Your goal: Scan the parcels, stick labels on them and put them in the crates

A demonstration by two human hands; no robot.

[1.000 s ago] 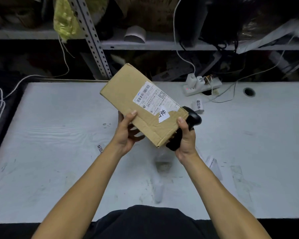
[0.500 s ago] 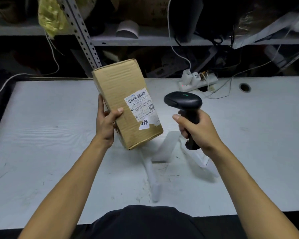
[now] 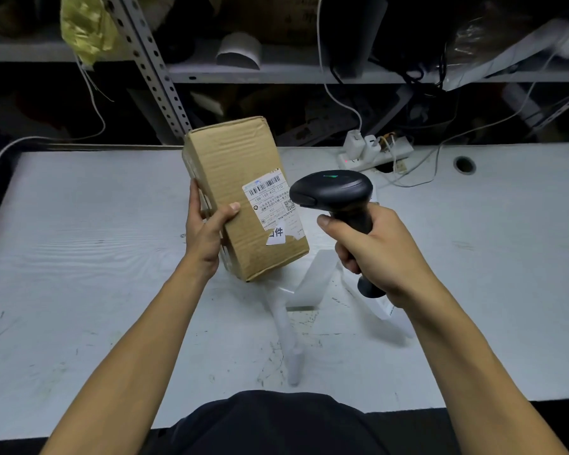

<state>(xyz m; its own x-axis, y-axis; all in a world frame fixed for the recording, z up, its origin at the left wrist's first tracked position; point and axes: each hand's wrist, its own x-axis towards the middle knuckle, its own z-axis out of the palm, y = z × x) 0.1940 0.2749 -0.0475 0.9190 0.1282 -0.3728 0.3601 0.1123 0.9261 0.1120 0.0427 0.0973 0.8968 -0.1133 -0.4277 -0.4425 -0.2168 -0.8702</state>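
Note:
A long brown cardboard parcel (image 3: 234, 178) is held above the white table (image 3: 79, 257), tilted with its far end up. A white shipping label (image 3: 271, 205) with a barcode sits on its upper face, and a small white sticker (image 3: 276, 234) lies just below that. My left hand (image 3: 207, 228) grips the parcel's left side, thumb on the top face. My right hand (image 3: 372, 247) grips the handle of a black barcode scanner (image 3: 334, 195), whose head points left at the label from close by.
A strip of white label backing paper (image 3: 309, 280) lies on the table under the hands. A white power strip (image 3: 375, 152) with plugs and cables sits at the table's far edge, near a cable hole (image 3: 464, 164). Cluttered metal shelves (image 3: 276, 73) stand behind.
My right hand has come off the parcel with the scanner and raised it beside the label. The parcel has swung more upright, held by my left hand alone. The scanner head has moved nearer the label.

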